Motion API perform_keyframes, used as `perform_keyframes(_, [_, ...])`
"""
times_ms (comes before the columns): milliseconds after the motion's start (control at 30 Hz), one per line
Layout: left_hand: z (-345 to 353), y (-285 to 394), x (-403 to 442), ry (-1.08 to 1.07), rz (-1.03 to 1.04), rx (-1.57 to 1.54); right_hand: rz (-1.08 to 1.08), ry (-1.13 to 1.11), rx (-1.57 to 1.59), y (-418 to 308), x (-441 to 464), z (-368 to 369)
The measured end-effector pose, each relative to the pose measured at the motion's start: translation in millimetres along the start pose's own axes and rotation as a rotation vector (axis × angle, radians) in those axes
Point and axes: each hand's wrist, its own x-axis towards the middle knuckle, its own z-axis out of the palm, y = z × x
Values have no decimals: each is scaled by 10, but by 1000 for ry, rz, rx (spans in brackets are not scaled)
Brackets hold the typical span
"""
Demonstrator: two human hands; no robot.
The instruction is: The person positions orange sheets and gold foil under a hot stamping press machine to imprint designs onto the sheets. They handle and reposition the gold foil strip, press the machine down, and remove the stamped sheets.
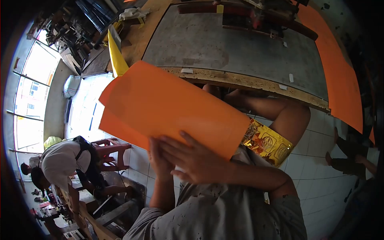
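A large orange sheet (172, 104), bent over into a loose fold, lies across my lap and reaches up to the table edge. My left hand (159, 162) is at its lower edge and appears closed on it, with its fingers partly hidden by my other hand. My right hand (192, 156) lies over the sheet near that edge, its fingers stretched out and pressed flat, crossing in front of the left. A shiny gold printed packet sheet (270, 144) sticks out on my right, under the orange sheet's end and over my leg.
In front stands a table with a grey top (192, 40) and a worn wooden edge, with small white scraps on it. More orange sheet (344, 80) hangs at the right. A yellow piece (116, 56) stands at the left. A person (68, 160) bends near a red stool (114, 154).
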Motion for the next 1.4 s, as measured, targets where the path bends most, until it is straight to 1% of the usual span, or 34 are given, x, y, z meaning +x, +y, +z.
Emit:
perform_keyframes(33, [29, 25, 97, -110, 28, -200, 31, 36, -26, 145, -31, -20])
perform_keyframes(100, [226, 159, 245, 11, 67, -216, 92, 99, -64, 490, -121, -101])
perform_keyframes(133, [268, 249, 252, 81, 89, -218, 373, 124, 65, 619, -163, -222])
perform_keyframes(167, [219, 334, 260, 75, 125, -237, 353, 190, -202, 768, -365, -215])
perform_keyframes(233, [116, 482, 399, 44, 222, -294, 942, -448, 91, 601, -443, -745])
perform_keyframes(333, [-72, 490, 430, -99, 196, -354, 709, 122, 135, 523, -686, -807])
perform_keyframes(367, [-93, 452, 428, -165, 194, -414, 579, 247, 66, 531, -643, -805])
perform_keyframes(433, [-92, 363, 365, -302, 184, -532, 318, 493, -71, 433, -259, -815])
perform_keyframes(500, [9, 276, 188, -165, 209, -206, 17, 522, 86, 343, 165, -577])
perform_keyframes(533, [54, 221, 67, -101, 216, -45, -14, 422, 25, 201, 365, -453])
perform_keyframes(567, [76, 164, -62, -173, 206, -190, -42, 321, -38, 92, 511, -355])
perform_keyframes(600, [206, 230, -78, -99, 172, -290, -36, 319, 61, 92, 572, -253])
perform_keyframes(667, [8, 295, -90, -163, 167, -372, -26, 314, 251, 235, 578, 3])
perform_keyframes(733, [-219, 330, -77, -330, 160, -580, 26, 304, 235, 351, 395, 182])
perform_keyframes(767, [-353, 374, -80, -375, 162, -644, 56, 297, 232, 377, 261, 312])
perform_keyframes(833, [-591, 501, -52, -390, 211, -697, 166, -12, 318, 550, -167, 611])
perform_keyframes(867, [-693, 582, -32, -372, 250, -688, 114, -424, 119, 674, -372, 741])
perform_keyframes(900, [-779, 653, -8, -347, 294, -665, 158, -688, -14, 695, -487, 626])
perform_keyframes(1000, [-881, 784, 45, -242, 422, -529, 510, -44, 261, 529, -482, -59])
perform_keyframes(1067, [-718, 718, 44, -139, 489, -393, 380, 291, 293, 343, -367, -537])
perform_keyframes(1133, [-280, 495, -13, 1, 526, -189, 135, 295, 249, 145, -265, -787])
perform_keyframes(1167, [21, 396, -42, 56, 509, -86, 124, 305, 336, 30, -198, -829])
perform_keyframes(1233, [513, 385, -66, -184, 640, 396, 98, 322, 508, -169, -88, -827])
perform_keyframes(1300, [847, 369, -42, -308, 513, 290, 198, 318, 573, -211, -123, -844])
perform_keyframes(1333, [882, 337, 1, -368, 437, 199, 247, 317, 602, -214, -136, -861])
perform_keyframes(1367, [904, 281, 48, -429, 360, 109, 285, 378, 565, -184, -178, -874])
perform_keyframes(1400, [961, 293, 70, -411, 387, 127, 379, 367, 653, -161, -233, -937])
